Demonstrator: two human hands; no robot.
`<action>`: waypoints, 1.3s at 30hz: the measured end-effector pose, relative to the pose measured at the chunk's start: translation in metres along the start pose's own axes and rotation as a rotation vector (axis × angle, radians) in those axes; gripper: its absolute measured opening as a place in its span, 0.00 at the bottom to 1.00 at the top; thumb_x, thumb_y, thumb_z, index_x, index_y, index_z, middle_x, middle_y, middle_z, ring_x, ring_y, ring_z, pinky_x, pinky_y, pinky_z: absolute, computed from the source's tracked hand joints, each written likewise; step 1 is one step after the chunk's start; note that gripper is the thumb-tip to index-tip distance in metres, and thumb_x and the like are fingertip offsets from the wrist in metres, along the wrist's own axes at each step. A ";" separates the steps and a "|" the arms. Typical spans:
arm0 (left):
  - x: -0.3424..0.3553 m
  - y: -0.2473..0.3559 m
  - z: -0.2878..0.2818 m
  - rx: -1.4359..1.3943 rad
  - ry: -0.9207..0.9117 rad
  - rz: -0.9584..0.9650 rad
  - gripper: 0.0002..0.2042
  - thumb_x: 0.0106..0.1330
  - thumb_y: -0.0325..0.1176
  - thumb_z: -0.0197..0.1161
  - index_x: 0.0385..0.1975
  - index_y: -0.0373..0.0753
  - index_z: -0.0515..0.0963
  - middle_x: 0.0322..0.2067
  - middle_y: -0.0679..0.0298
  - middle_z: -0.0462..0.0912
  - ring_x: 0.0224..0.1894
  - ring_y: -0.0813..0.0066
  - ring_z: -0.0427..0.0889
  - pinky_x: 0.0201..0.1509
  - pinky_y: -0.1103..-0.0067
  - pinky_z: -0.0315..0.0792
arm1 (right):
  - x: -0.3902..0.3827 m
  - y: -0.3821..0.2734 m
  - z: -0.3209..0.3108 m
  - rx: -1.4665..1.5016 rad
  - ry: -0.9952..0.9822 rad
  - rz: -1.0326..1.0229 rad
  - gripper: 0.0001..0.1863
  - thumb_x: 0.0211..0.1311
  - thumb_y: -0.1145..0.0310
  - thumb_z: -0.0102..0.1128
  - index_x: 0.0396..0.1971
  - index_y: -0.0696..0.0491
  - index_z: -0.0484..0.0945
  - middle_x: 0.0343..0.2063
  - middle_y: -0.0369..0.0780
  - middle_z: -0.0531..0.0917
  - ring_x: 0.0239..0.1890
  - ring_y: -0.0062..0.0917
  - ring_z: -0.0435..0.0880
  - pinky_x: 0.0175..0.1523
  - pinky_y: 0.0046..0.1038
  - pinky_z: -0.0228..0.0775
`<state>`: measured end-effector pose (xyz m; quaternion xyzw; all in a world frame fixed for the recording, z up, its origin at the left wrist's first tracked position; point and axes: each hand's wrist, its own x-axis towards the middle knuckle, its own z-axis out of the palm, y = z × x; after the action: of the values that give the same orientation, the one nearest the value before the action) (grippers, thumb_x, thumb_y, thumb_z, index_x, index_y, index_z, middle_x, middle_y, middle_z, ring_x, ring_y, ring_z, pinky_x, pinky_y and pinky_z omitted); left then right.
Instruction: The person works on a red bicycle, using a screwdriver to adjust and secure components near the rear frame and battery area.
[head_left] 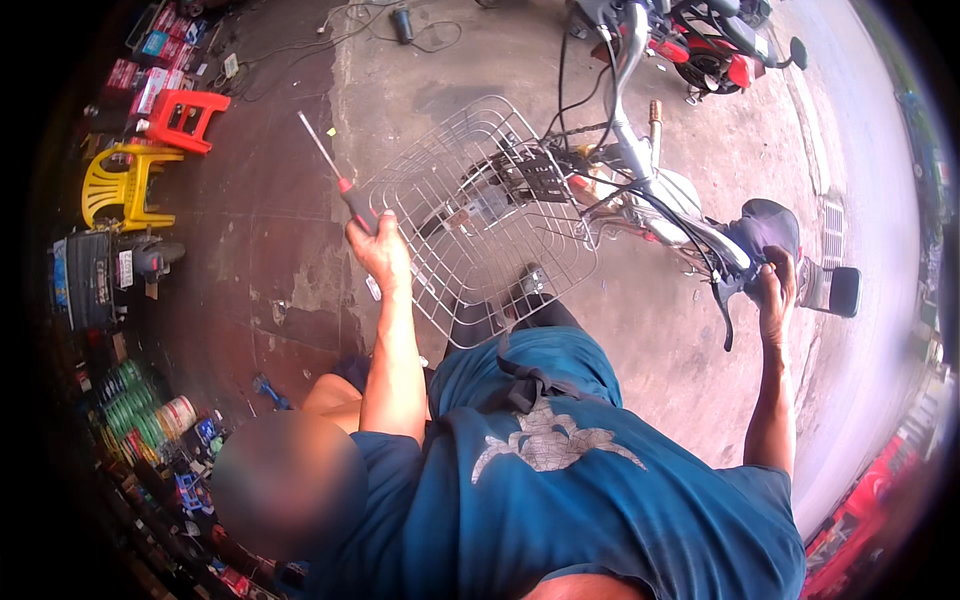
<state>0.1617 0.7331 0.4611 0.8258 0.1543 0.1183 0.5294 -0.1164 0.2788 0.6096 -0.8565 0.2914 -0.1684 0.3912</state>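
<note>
My left hand (383, 250) is closed round the red and black handle of a screwdriver (357, 203). Its long metal shaft points up and away to the left, clear of the wire basket (422, 290). That basket is mounted at the front of a two-wheeler, right before my legs. On the right, my right hand (776, 283) wraps the end of the handlebar (690, 220), where the grip is mostly hidden. A black brake lever (723, 312) hangs beside it. Just beyond my fingers sits a dark purple cover (768, 222), and a mirror (845, 291) sticks out to the right.
A red stool (188, 120) and a yellow plastic chair (128, 187) stand at the left. Another person, head blurred (290, 482), is close at my lower left. A red motorbike (705, 68) is parked ahead. A cable (290, 50) lies on the floor.
</note>
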 end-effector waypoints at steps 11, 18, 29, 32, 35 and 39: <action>0.010 0.004 -0.005 0.353 0.032 0.105 0.21 0.53 0.39 0.66 0.38 0.26 0.73 0.38 0.48 0.73 0.42 0.52 0.73 0.49 0.63 0.65 | 0.005 -0.019 -0.001 0.205 -0.174 0.157 0.28 0.51 0.56 0.61 0.47 0.59 0.68 0.36 0.43 0.79 0.37 0.25 0.78 0.43 0.28 0.70; 0.007 0.005 -0.010 0.426 0.065 0.126 0.22 0.52 0.37 0.66 0.41 0.26 0.73 0.39 0.48 0.72 0.43 0.53 0.73 0.50 0.64 0.64 | 0.003 -0.027 0.002 0.287 -0.154 0.236 0.23 0.50 0.60 0.61 0.42 0.59 0.70 0.29 0.40 0.77 0.32 0.22 0.75 0.40 0.24 0.68; -0.002 0.017 -0.007 0.297 0.027 0.067 0.14 0.52 0.32 0.65 0.35 0.30 0.71 0.36 0.54 0.71 0.41 0.57 0.71 0.49 0.66 0.63 | 0.003 -0.006 0.003 0.058 -0.063 0.078 0.26 0.54 0.53 0.57 0.42 0.60 0.71 0.34 0.41 0.77 0.38 0.24 0.74 0.47 0.26 0.65; -0.006 0.017 -0.002 0.242 0.018 0.095 0.17 0.52 0.31 0.65 0.38 0.29 0.72 0.38 0.54 0.71 0.42 0.57 0.71 0.51 0.66 0.63 | 0.001 -0.002 0.010 -0.027 0.078 -0.055 0.24 0.56 0.53 0.53 0.43 0.60 0.73 0.36 0.41 0.78 0.40 0.27 0.75 0.50 0.27 0.64; -0.003 0.016 -0.002 0.198 -0.011 0.089 0.18 0.52 0.31 0.65 0.40 0.29 0.72 0.39 0.53 0.71 0.43 0.57 0.71 0.51 0.66 0.63 | 0.000 -0.006 0.001 -0.090 0.019 0.009 0.22 0.56 0.56 0.53 0.41 0.60 0.73 0.35 0.41 0.77 0.40 0.25 0.75 0.48 0.26 0.64; -0.001 0.015 -0.008 0.110 -0.055 0.076 0.16 0.52 0.32 0.65 0.37 0.29 0.73 0.37 0.53 0.70 0.41 0.58 0.70 0.50 0.65 0.62 | 0.002 -0.004 0.016 0.032 0.080 -0.030 0.18 0.56 0.61 0.56 0.40 0.59 0.73 0.33 0.39 0.77 0.38 0.22 0.73 0.47 0.24 0.64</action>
<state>0.1602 0.7336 0.4779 0.8618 0.1142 0.1071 0.4825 -0.1053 0.2885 0.6022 -0.8472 0.2912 -0.2128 0.3902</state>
